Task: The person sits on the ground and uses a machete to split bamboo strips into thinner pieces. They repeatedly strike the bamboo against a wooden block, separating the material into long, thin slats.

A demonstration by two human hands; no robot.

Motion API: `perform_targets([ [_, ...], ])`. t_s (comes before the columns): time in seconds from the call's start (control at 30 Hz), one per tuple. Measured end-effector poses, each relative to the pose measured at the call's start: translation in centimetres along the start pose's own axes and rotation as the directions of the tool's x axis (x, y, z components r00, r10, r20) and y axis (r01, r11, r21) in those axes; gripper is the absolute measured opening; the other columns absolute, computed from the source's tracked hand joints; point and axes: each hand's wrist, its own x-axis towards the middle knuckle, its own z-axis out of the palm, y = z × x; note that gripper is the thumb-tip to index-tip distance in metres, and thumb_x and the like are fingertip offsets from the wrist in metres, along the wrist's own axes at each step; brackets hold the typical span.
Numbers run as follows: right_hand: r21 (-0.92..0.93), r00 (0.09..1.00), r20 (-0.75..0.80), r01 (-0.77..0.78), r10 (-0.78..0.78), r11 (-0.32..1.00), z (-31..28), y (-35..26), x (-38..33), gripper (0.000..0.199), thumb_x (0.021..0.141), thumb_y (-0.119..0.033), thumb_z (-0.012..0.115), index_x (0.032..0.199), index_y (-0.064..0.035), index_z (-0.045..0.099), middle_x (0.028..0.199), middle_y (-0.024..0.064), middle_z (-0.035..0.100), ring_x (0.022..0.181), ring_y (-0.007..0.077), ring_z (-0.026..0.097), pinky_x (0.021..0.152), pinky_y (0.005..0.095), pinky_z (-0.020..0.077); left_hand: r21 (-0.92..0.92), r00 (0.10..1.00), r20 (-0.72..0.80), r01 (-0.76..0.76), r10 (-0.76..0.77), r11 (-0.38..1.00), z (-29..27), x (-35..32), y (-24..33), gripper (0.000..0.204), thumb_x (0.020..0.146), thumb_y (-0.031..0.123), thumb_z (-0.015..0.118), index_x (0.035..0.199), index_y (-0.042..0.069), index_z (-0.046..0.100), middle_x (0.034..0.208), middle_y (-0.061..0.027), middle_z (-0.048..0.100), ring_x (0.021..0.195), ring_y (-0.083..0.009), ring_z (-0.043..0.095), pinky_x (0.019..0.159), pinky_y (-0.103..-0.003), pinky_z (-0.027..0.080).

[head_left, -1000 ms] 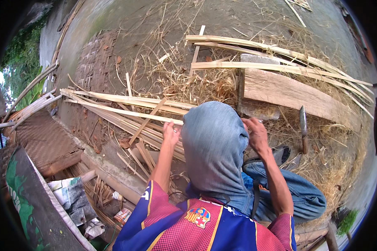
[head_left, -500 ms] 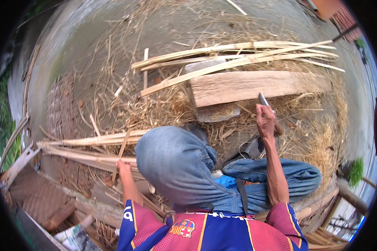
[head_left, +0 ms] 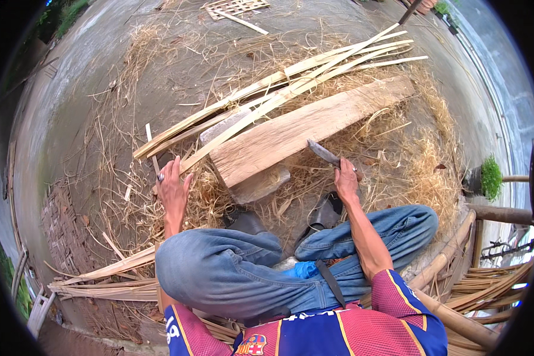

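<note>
I sit on the ground with my jeans-clad knees in front of me. My right hand [head_left: 345,179] grips the handle of a dark-bladed knife [head_left: 324,153], whose blade rests over a thick wooden plank [head_left: 302,127]. My left hand [head_left: 172,187] reaches onto the lower ends of long split bamboo strips [head_left: 279,89] that lie across the plank's far side; whether the fingers close on a strip is unclear. A ring shows on one left finger.
Dry straw and shavings [head_left: 421,160] cover the concrete ground. More bamboo strips [head_left: 110,279] lie at my left, bamboo poles [head_left: 451,255] at my right. A small woven lattice [head_left: 234,7] lies far ahead. Dark sandals [head_left: 323,213] sit by my feet.
The view has swung down and right. My left hand left the strips at my left side and went forward to the strips by the plank. My right hand keeps the knife.
</note>
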Motion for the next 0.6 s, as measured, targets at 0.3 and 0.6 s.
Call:
perform_targets([
  [0.3, 0.033, 0.983, 0.181, 0.002, -0.008, 0.999, -2.5, -1.1, 0.7, 0.038, 0.090, -0.025, 0.070, 0.121, -0.0078, 0.057, 0.114, 0.0134, 0.065, 0.107, 0.0328, 0.064, 0.092, 0.0464, 0.0468, -0.118, 0.967, 0.253, 0.018, 0.013, 0.993, 0.0, 2.1, -3.6, 0.017, 0.093, 0.027, 0.072, 0.105, 0.015, 0.073, 0.101, -0.0049, 0.074, 0.087, -0.0208, 0.071, 0.077, -0.040, 0.060],
  [0.6, 0.393, 0.983, 0.031, -0.180, 0.182, 0.902, -3.7, -3.4, 1.4, 0.034, 0.100, -0.033, 0.062, 0.115, -0.0036, 0.053, 0.090, 0.0219, 0.064, 0.084, 0.0416, 0.066, 0.071, 0.0493, 0.0491, -0.308, 0.865, 0.501, 0.195, -0.015, 0.931, -8.8, 6.6, 3.0, 0.036, 0.092, 0.043, 0.072, 0.090, 0.006, 0.072, 0.082, -0.0101, 0.067, 0.068, -0.0231, 0.067, 0.066, -0.048, 0.054],
])
